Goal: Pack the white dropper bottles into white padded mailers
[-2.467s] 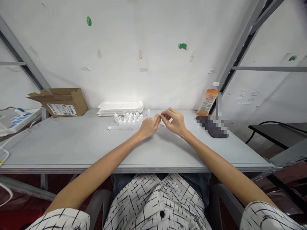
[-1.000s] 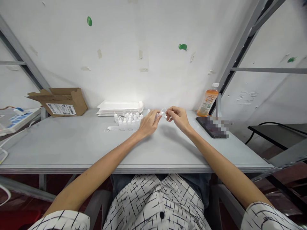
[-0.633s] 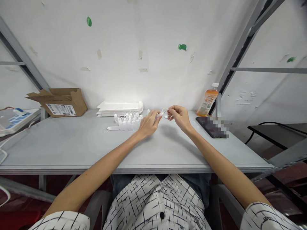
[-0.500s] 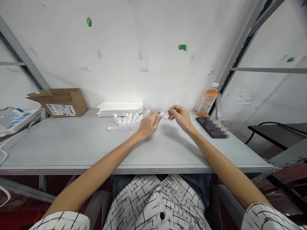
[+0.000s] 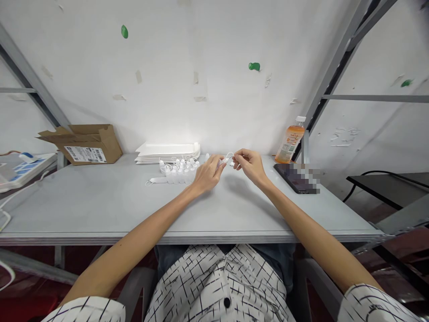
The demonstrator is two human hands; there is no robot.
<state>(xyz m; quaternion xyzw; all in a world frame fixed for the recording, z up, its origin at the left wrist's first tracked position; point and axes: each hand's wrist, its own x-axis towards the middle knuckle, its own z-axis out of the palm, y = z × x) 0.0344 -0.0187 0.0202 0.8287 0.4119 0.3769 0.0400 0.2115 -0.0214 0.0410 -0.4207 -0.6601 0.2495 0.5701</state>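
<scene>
Right hand (image 5: 250, 165) closer; bottle tip (image 5: 225, 160) rightward

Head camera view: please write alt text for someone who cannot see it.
A person's left hand holds a small white piece while the right hand pinches a thin loop above a grey table. White bottle-like pieces sit to the left, an orange drink bottle to the right.

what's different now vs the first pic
The right hand has moved right, away from the left hand, and a white loop now shows between them. The cardboard box, small white bottles and drink bottle stayed put.
</scene>
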